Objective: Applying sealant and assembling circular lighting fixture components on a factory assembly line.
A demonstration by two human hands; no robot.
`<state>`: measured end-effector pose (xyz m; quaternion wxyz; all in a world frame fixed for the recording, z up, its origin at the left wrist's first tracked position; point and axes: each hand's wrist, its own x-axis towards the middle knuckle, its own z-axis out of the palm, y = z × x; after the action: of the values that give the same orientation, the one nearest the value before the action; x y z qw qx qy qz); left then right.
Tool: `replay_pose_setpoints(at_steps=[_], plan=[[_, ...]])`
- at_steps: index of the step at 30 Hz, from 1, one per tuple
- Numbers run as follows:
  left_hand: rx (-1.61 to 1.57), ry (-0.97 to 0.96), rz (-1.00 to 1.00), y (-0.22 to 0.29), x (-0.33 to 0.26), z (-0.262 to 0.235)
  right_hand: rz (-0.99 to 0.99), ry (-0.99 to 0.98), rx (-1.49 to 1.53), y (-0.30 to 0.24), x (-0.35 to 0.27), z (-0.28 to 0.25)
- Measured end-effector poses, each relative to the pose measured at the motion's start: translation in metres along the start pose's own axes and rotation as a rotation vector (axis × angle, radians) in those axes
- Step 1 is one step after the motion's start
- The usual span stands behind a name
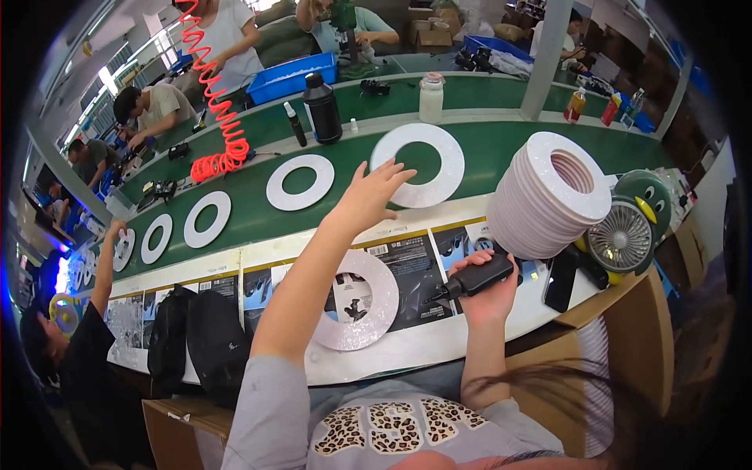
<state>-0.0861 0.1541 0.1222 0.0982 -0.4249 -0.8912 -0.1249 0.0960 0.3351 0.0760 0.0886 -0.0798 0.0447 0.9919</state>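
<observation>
My left hand (368, 197) is open, its fingers spread at the left edge of a white flat ring (446, 168) on the green belt. It holds nothing; whether the fingertips touch the ring I cannot tell. In my right hand (493, 301) lies a small black electric screwdriver (482, 276), its narrow tip pointing left. Under my left forearm, another white speckled ring (376, 317) rests on the white table edge, partly hidden by the arm. Just beyond my right hand stands a tall, tilted stack of white rings (540, 200).
More rings (300, 182) lie spaced along the green belt (251, 184) to the left. A penguin-shaped fan (623, 235) and a phone (559, 280) sit at right. Behind are a black bottle (321, 110), a jar (431, 98) and a red coiled hose (219, 160). A co-worker's arm (103, 270) reaches in at left.
</observation>
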Motion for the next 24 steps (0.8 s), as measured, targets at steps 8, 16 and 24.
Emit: replay_pose_setpoints(at_steps=[8,16,24], plan=[[-0.159,0.052,-0.017,0.0,-0.059,0.005,-0.02,-0.046,-0.031,0.001,0.005,-0.001],[-0.428,0.485,-0.531,-0.058,-0.185,0.031,0.037,0.004,-0.13,0.037,0.013,0.007],[-0.74,0.751,-0.677,-0.089,-0.204,0.065,0.038,0.02,-0.267,0.078,0.014,-0.007]])
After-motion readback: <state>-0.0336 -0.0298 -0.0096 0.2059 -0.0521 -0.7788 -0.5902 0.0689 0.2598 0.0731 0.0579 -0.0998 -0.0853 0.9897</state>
